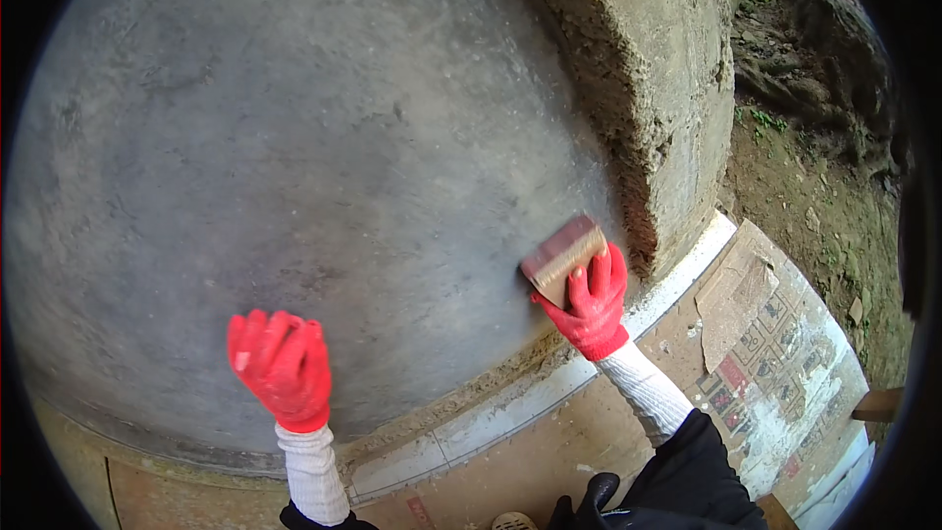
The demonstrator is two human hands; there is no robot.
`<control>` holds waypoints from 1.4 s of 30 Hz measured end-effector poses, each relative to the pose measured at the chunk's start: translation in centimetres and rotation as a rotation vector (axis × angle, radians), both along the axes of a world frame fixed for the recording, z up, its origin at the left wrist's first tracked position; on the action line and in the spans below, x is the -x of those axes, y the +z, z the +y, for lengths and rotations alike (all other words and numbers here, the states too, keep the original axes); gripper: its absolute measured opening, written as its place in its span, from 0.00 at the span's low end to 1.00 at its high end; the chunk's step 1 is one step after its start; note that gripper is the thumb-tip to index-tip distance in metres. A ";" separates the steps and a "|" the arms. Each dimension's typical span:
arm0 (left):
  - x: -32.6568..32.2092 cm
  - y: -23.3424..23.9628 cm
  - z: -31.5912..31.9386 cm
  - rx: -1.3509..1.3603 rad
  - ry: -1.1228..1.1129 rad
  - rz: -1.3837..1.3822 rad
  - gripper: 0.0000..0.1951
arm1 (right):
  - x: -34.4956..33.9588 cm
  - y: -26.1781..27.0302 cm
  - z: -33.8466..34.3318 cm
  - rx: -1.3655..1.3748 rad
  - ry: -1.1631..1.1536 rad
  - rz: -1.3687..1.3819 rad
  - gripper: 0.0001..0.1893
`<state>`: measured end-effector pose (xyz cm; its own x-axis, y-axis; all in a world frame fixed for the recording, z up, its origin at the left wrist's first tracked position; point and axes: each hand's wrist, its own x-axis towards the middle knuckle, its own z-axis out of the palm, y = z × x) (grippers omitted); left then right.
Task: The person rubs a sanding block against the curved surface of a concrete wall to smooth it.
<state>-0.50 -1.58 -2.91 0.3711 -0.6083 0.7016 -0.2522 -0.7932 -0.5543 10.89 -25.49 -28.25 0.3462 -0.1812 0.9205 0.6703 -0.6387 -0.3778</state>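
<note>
A grey cement-plastered wall (353,162) fills most of the view before me. My right hand (592,309), in a red glove, grips a sanding block (563,258) with a tan body and a reddish-brown face. That face is against or very near the plaster, close to the wall's right edge; contact is hard to make out. Further left, my left hand (283,372) wears a matching red glove. Its fingers are curled in front of the wall, with no object visible in them. White knitted sleeves cover both wrists.
A rough, broken concrete edge (640,103) projects along the wall's right side. White tiles (478,412) line its foot. Stained cardboard (773,353) with printing covers the floor at right, a torn piece (736,294) on top. Beyond lie bare soil (795,191) and a dark rock (831,51).
</note>
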 end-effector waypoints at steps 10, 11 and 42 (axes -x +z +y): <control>-1.4 -2.5 1.5 -0.010 0.072 -0.037 0.12 | -1.7 3.4 1.1 -0.116 -0.012 -0.078 0.45; -1.3 -2.5 1.6 -0.008 0.074 -0.036 0.12 | -1.3 1.6 0.9 -0.081 -0.027 -0.040 0.45; -1.3 -3.2 2.0 -0.041 0.122 -0.068 0.09 | -2.0 8.3 1.0 -0.074 0.111 -0.010 0.40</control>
<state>0.77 0.39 -6.14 0.3966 -0.5904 0.7029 -0.1166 -0.7919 -0.5994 12.85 -24.44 -19.95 0.3586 -0.2101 0.9095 0.7391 -0.5312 -0.4142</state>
